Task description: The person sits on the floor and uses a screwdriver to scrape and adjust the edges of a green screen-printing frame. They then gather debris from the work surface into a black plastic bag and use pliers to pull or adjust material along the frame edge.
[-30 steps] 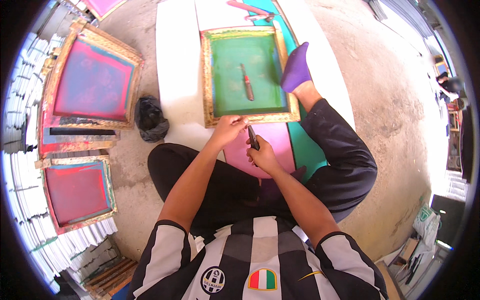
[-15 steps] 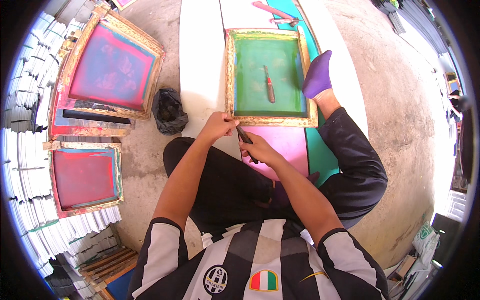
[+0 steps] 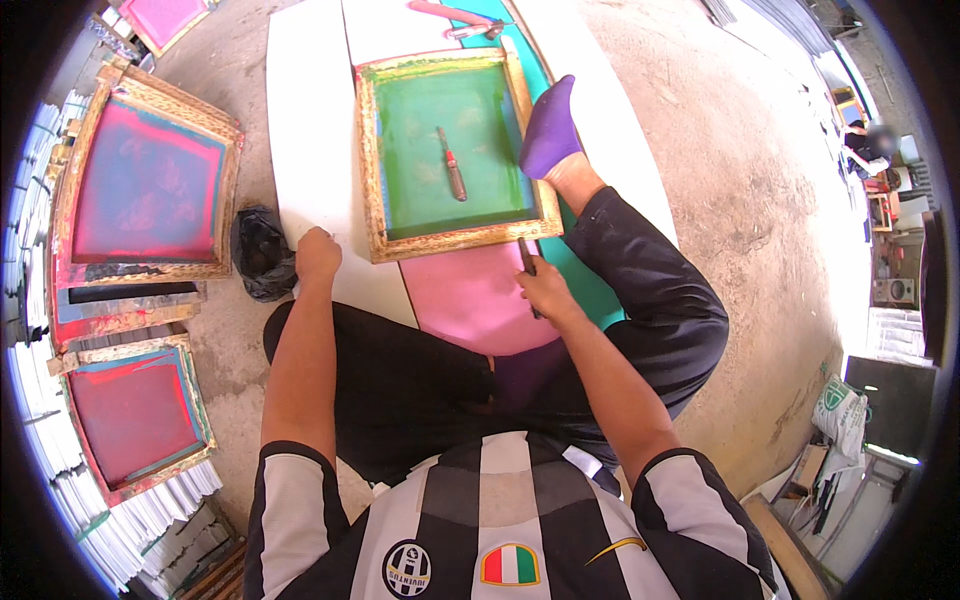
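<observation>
My right hand (image 3: 547,288) is closed round a slim dark hand tool (image 3: 527,258), its upper end close to the near edge of the wooden-framed screen (image 3: 468,245). Whether the tool is a pair of pliers I cannot tell. Green mesh stretches across the frame, and a screwdriver (image 3: 456,178) with a red and dark handle lies on it. My left hand (image 3: 318,258) is held closed beside a crumpled black plastic bag (image 3: 262,240); anything between its fingers is hidden. My purple-socked foot (image 3: 552,130) rests against the frame's right side.
Pink and blue framed screens (image 3: 150,185) lean at the left, with a red one (image 3: 138,410) nearer me. Beyond the green screen lie a red-handled tool (image 3: 445,12) and a metal tool (image 3: 480,32). A pink sheet (image 3: 465,290) lies under the frame's near edge.
My hands have moved apart: the left went from the frame's near corner towards the black bag, the right moved along the near edge with the dark tool. The whole view has shifted.
</observation>
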A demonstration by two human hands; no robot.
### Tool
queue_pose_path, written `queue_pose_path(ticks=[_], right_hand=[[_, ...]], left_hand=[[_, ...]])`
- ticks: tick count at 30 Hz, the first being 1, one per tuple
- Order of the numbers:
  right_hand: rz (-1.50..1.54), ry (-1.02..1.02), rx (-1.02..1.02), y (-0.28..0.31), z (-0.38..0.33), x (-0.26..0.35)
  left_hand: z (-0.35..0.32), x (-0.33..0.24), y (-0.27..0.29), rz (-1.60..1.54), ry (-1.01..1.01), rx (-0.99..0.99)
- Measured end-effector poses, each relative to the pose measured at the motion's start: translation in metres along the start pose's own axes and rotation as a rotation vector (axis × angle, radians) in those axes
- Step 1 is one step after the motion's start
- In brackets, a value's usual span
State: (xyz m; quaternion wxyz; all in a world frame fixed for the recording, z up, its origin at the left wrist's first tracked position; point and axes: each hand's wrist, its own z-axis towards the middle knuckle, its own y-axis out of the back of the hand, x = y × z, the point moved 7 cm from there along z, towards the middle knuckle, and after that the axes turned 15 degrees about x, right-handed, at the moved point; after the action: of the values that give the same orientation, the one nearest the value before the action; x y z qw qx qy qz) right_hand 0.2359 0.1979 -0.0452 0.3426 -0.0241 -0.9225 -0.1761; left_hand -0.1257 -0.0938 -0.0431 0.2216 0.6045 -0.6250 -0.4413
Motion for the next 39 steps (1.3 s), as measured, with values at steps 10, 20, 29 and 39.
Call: queue_pose_path(ticks=[10, 20, 29, 39], right_hand=[[-0.024, -0.099, -0.046, 0.042, 0.007, -0.038], [-0.026, -0.079, -0.039, 0.041, 0.015, -0.031], [-0.007, -0.087, -0.117, 0.043, 0.025, -0.045], [0.164, -0.094, -0.132, 0.038, 0.018, -0.042]], left_hand=[[-0.031, -0.044, 0.000, -0.118, -0.290, -0.090], [-0.028, -0.044, -0.015, -0.154, -0.395, -0.036], [-0.033, -0.063, -0.015, -0.124, -0.458, -0.026], [-0.031, -0.060, -0.015, -0.134, -0.437, -0.036]])
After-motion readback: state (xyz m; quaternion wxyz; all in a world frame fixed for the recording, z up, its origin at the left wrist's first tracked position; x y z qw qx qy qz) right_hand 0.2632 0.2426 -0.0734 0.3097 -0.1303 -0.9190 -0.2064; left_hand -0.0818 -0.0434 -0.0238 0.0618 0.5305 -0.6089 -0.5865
